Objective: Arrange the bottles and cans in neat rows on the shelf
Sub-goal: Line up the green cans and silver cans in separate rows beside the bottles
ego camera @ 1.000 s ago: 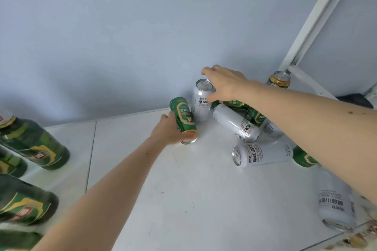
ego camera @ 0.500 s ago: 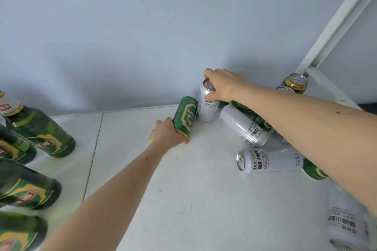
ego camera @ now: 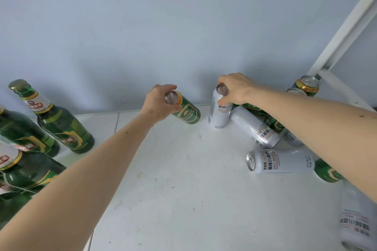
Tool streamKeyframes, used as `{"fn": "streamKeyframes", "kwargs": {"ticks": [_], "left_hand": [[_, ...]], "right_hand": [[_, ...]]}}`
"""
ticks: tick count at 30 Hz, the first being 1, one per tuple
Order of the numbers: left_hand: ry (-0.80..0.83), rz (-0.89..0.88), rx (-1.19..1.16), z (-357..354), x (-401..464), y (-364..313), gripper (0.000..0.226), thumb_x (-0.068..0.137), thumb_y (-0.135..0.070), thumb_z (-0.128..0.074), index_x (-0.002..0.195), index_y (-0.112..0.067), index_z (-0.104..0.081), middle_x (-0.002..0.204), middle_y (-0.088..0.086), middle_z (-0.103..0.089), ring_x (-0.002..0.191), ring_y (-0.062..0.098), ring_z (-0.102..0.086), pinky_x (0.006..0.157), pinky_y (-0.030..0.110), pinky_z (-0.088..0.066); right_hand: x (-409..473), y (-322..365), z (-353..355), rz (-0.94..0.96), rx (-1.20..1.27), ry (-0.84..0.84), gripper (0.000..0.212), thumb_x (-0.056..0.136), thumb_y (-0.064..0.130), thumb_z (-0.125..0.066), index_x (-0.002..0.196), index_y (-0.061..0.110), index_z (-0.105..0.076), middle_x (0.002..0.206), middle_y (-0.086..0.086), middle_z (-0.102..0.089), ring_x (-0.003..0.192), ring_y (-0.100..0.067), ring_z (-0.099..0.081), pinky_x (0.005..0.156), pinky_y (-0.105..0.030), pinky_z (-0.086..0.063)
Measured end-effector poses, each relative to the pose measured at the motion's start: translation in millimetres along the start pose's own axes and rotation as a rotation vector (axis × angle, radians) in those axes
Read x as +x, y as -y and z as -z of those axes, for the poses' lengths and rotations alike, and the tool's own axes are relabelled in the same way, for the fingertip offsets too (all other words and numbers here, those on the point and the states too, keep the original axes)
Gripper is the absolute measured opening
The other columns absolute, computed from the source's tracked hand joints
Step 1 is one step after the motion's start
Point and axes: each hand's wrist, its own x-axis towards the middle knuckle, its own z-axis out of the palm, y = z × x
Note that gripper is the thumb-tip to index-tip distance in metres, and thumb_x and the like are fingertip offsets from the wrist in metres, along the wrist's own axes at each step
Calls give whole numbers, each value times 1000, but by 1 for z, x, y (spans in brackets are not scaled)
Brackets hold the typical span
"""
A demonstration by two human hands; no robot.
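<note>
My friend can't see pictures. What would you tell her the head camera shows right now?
A person's left hand grips the top of a green can while the right hand grips the top of an upright white can, both near the back of a white shelf. More cans lie jumbled at right; green bottles stand at left.

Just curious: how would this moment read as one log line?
left hand: grips green can | right hand: grips white can | both upright on shelf

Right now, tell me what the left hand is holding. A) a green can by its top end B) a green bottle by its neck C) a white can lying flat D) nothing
A: the left hand grips the top end of the green can, while the right hand holds the upright white can.
</note>
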Motion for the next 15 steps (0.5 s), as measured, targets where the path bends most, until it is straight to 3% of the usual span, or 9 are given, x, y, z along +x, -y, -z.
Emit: {"fn": "streamKeyframes", "kwargs": {"ticks": [8, 13, 15], "left_hand": [[89, -100, 100, -17, 38, -22, 59, 81, -20, -72, 136, -20, -49, 128, 8, -53, 116, 24, -51, 89, 32, -46], [197, -159, 117, -37, 47, -21, 58, 89, -27, -63, 142, -28, -39, 128, 7, -44, 112, 23, -48, 87, 26, -38], [197, -182, 69, -43, 46, -18, 60, 86, -28, -68, 139, -31, -41, 122, 4, -46, 106, 18, -49, 87, 24, -39]], "right_hand": [[0, 1, -4, 2, -28, 6, 53, 75, 33, -77, 117, 11, -55, 113, -10, -55, 105, -30, -54, 85, -39, -50], [-1, -6, -2, -5, 22, 6, 50, 74, 33, -77, 113, 11, -55, 107, -8, -56, 100, -28, -55, 67, -37, -50], [0, -7, -4, -7, 26, 1, 50, 72, 34, -78, 111, 12, -55, 104, -6, -56, 98, -29, -56, 71, -37, -52]]}}
